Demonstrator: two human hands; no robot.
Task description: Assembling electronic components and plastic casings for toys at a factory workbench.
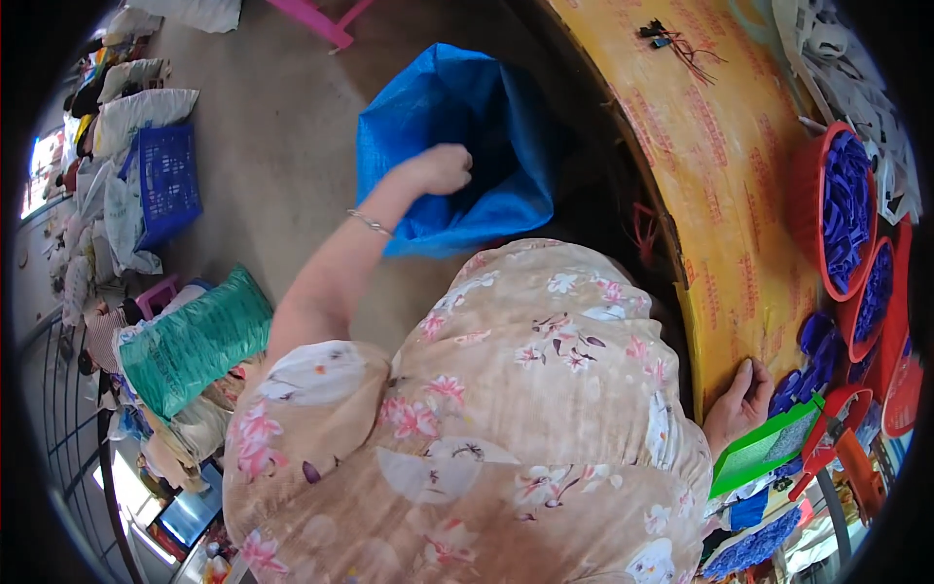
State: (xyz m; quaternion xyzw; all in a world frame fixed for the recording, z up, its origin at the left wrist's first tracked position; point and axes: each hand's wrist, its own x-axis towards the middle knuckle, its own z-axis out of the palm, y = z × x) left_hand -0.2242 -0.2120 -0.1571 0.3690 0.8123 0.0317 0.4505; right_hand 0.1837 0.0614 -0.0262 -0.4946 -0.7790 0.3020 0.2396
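My left hand (446, 169) was curled into a fist over the mouth of the blue bag (404, 127), which stood open left of the yellow desk (735, 273). My right hand (739, 407) lay half curled on the desk near the green frame (767, 450); I could not tell whether it gripped anything

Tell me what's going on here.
A person in a flowered top has the left hand curled in a fist over the mouth of an open blue bag; whether it holds anything can't be seen. The right hand is at the near end of a yellow-covered table, beside a green tray. A small bunch of wires lies farther up the table, and a red basin of purple pieces is to the right.
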